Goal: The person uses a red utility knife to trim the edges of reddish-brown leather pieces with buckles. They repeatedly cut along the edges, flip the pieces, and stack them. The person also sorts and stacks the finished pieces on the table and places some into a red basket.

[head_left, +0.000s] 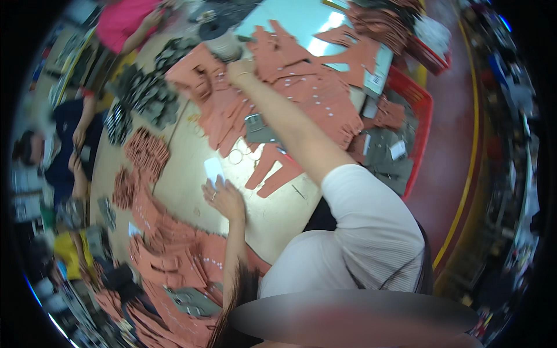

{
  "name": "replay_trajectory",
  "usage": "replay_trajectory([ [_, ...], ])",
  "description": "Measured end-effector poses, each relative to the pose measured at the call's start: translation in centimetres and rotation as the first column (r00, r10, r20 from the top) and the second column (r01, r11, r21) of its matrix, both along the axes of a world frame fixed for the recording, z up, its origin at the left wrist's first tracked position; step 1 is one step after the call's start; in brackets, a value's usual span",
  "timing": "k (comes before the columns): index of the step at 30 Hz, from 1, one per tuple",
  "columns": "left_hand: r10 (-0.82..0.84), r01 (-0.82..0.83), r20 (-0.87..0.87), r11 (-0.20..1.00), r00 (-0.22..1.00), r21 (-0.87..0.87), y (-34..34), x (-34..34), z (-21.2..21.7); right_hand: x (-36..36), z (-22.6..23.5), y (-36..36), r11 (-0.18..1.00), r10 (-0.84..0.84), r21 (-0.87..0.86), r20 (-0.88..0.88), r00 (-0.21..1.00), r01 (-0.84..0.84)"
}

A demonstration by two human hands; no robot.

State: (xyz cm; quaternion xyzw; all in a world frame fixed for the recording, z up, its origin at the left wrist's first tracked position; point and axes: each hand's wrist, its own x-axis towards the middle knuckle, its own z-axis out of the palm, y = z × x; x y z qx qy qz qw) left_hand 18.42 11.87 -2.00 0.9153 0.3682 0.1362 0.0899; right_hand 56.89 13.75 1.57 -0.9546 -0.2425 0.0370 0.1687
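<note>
My left hand (226,198) lies over the table with its fingers spread. Its fingertips touch or nearly touch the lower end of a small white rounded rectangular piece (213,167). My right arm stretches across the table, and my right hand (240,71) is at the far side beside a spool (224,47) with a dark top and a pale lower part. Its fingers are small and blurred, so I cannot tell whether they grip anything. Under that arm spread many flat salmon-coloured cut pieces (313,93) with small white dots. A grey-green piece with a metal buckle (258,129) lies among them.
More salmon pieces (174,255) are heaped at the near left, and dark grey-green bundles (152,95) lie at the far left. A red crate (422,122) with grey-green pieces stands at the right. A person in pink (123,26) and one in dark clothes (69,139) work across the table.
</note>
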Motion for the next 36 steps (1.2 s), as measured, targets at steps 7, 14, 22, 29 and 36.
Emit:
replay_trajectory([
  [7, -0.031, 0.062, 0.2, 0.987, 0.979, -0.148, 0.0, -0.4, 1.0, -0.3, -1.2, 1.8, 0.977, -0.201, 0.032, -0.166, 0.965, 0.209],
  [14, -0.043, 0.123, 0.379, 0.974, 0.924, -0.189, -0.4, -0.5, 0.9, -0.2, -1.4, 2.3, 0.976, -0.218, -0.017, -0.15, 0.964, 0.218],
  [22, -0.108, 0.163, 0.371, 0.979, 0.922, -0.122, 0.1, -0.9, 0.6, -0.1, 1.0, 1.4, 0.938, -0.267, -0.264, -0.129, 0.955, 0.226],
  [29, -0.144, 0.163, 0.254, 0.985, 0.957, -0.055, -0.2, -0.4, 0.7, -0.5, 1.9, 1.5, 0.931, -0.19, -0.33, -0.085, 0.978, 0.153],
  [36, -0.105, 0.13, 0.26, 0.988, 0.96, -0.08, -0.4, -0.4, 0.6, -0.4, 2.8, 2.9, 0.924, -0.041, -0.382, -0.135, 0.99, -0.014],
])
